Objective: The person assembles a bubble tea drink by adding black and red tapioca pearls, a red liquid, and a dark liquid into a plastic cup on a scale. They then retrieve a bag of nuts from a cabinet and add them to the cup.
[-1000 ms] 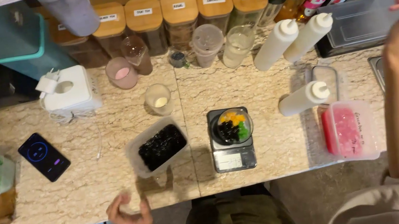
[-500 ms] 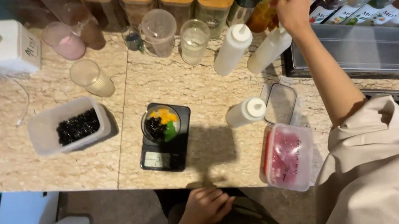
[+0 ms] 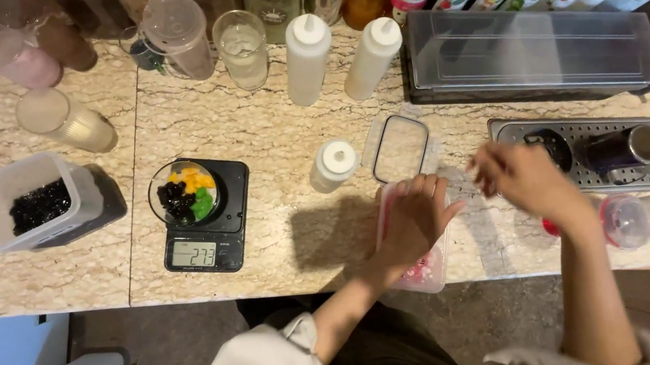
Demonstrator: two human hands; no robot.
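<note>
My left hand (image 3: 413, 222) lies across the top of a clear tub of pink pieces (image 3: 425, 275) at the counter's front edge, its fingers spread over the tub's far rim. To its right, my right hand (image 3: 517, 175) hovers just above the counter, blurred by motion. A faint see-through smear sits beside it, and I cannot tell if it holds anything. The tub's clear lid (image 3: 399, 148) lies flat behind the tub, next to a small white squeeze bottle (image 3: 333, 165).
A black scale (image 3: 209, 238) carries a glass bowl (image 3: 183, 195) of dark, orange and green pieces. A tub of black pearls (image 3: 24, 206) sits left. Two tall white squeeze bottles (image 3: 308, 58), cups, syrup bottles, a lidded clear tray (image 3: 528, 49) and a drip tray (image 3: 604, 154) line the back and right.
The view has shifted right. My right hand came down from the bottles at the back to the counter. My left hand rose from below the edge onto the pink tub.
</note>
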